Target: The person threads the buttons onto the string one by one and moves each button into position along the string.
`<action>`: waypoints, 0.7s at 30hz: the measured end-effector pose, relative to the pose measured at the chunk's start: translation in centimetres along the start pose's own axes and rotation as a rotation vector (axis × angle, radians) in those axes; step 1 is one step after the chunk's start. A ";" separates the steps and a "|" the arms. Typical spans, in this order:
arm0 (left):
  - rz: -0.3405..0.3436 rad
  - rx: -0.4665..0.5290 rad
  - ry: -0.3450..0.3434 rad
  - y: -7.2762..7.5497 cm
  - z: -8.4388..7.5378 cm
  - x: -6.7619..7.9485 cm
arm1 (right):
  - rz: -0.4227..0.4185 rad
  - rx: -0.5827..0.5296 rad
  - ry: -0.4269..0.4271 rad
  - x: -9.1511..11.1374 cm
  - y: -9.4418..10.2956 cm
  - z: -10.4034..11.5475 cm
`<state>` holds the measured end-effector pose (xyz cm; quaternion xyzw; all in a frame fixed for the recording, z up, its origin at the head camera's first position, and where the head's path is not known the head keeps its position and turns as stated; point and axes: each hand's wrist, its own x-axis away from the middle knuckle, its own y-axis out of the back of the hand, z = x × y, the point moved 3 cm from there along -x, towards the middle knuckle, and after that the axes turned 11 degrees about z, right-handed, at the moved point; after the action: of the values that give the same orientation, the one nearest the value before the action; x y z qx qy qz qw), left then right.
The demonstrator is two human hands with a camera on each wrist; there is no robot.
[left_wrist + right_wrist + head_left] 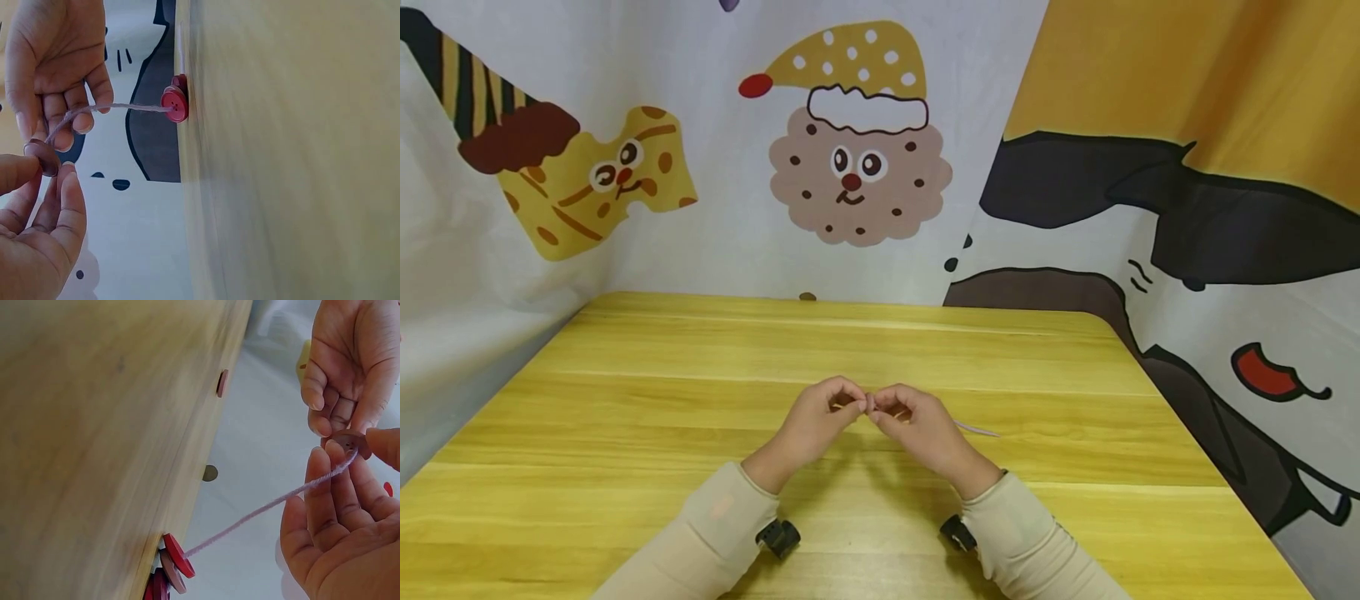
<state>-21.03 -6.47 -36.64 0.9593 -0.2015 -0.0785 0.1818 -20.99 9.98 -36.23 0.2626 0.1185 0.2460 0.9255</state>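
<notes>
My left hand [820, 423] and right hand [921, 423] meet above the middle of the table. Between their fingertips is a round brownish-pink button [345, 441], held on edge. Left thumb and fingers [67, 206] pinch it from one side; right thumb and fingertips [320, 494] grip it from the other. A strand of lavender yarn [269, 506] runs from the button's holes past the right fingers down to a red button [175, 105]. That red button stands on edge against other red and brownish buttons [169, 570], with yarn at its middle.
A yellow wood-grain table [700, 467] spreads beneath both hands. To the right of the right hand, a piece of yarn [977, 430] lies on it. Another pinkish button [222, 383] rests on the tabletop. A printed cloth [715, 250] hangs behind the table.
</notes>
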 end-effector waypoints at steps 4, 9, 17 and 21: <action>0.013 -0.004 -0.005 0.0 -0.1 0.0 | -0.001 -0.007 0.004 0.0 0.1 0.1; 0.019 -0.007 -0.001 0.0 -0.2 0.1 | -0.010 -0.014 0.011 0.0 0.1 0.3; 0.030 -0.008 -0.008 -0.1 -0.5 0.2 | 0.013 -0.019 -0.004 0.1 0.2 0.4; 0.035 -0.001 -0.016 -0.1 -0.6 0.3 | 0.030 -0.003 0.006 0.1 0.2 0.6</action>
<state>-20.62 -6.31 -36.12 0.9549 -0.2195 -0.0830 0.1822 -20.79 9.93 -35.63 0.2622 0.1169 0.2609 0.9217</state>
